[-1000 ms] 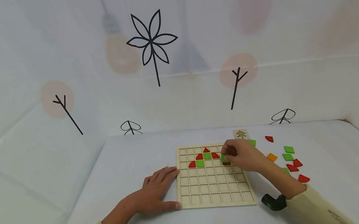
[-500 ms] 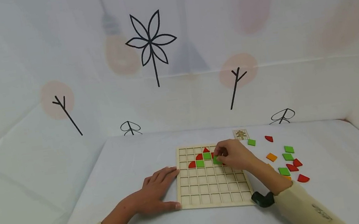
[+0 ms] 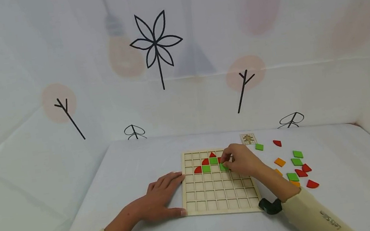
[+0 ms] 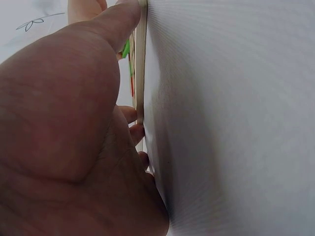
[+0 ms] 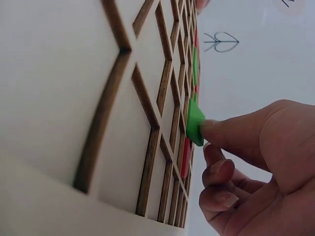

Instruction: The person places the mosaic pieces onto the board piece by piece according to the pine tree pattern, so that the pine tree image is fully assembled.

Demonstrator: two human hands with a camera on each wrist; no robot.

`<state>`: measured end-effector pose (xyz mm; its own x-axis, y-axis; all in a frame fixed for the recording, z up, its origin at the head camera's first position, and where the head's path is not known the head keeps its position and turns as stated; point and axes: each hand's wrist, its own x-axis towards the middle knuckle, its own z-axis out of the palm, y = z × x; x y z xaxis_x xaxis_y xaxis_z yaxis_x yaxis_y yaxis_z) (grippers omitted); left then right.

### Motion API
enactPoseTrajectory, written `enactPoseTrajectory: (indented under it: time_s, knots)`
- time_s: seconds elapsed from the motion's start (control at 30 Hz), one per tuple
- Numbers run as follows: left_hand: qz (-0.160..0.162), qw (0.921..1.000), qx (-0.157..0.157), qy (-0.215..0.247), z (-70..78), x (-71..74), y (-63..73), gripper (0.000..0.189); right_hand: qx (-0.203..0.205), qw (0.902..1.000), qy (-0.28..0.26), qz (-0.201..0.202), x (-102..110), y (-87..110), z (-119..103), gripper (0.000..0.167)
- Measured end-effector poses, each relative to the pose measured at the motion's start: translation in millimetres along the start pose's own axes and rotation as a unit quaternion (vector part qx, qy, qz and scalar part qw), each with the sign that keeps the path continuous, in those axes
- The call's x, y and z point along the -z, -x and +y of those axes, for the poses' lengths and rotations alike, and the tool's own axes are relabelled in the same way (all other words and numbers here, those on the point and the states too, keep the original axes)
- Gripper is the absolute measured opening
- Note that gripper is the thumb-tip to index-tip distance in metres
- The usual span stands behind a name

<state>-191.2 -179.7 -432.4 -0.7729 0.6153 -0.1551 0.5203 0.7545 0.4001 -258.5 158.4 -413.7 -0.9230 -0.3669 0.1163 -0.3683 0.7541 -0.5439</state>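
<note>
My right hand (image 3: 243, 161) pinches a green square tile (image 5: 195, 124) between thumb and finger, tilted over a cell of the wooden grid board (image 3: 226, 212). A red tile (image 5: 185, 158) lies in the board beside it. My left hand (image 3: 159, 200) lies spread on the table, its thumb and fingertips at the board's left edge. In the board's upper rows sit a red triangle (image 3: 212, 154), a green square (image 3: 213, 161), another green square (image 3: 206, 169) and red quarter-round tiles, one of them a red quarter-round (image 3: 197, 169). The right hand partly covers the red tiles near it.
Loose tiles lie right of the board: a green square (image 3: 259, 147), an orange square (image 3: 280, 162), a red quarter-round (image 3: 312, 183) and several more. A small card (image 3: 248, 138) printed with a tree pattern on a grid lies behind the board.
My right hand has carried the green tile leftward across the board, then tipped it slightly lower at the cell. The left hand has stayed in place.
</note>
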Motion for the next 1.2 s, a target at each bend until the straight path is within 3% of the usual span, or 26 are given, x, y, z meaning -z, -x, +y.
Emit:
enactPoseTrajectory:
  time_s: [0.47, 1.2]
  knots:
    - [-0.003, 1.0, -0.001, 0.002, 1.7, 2.2, -1.7, 0.103, 0.023, 0.9996, -0.007, -0.014, 11.4, 9.8, 5.8, 0.004]
    - [-0.004, 1.0, 0.001, -0.001, -1.3, 0.9, -1.2, 0.103, -0.017, 0.9958, 0.063, 0.064, 45.0, 54.5, 52.6, 0.01]
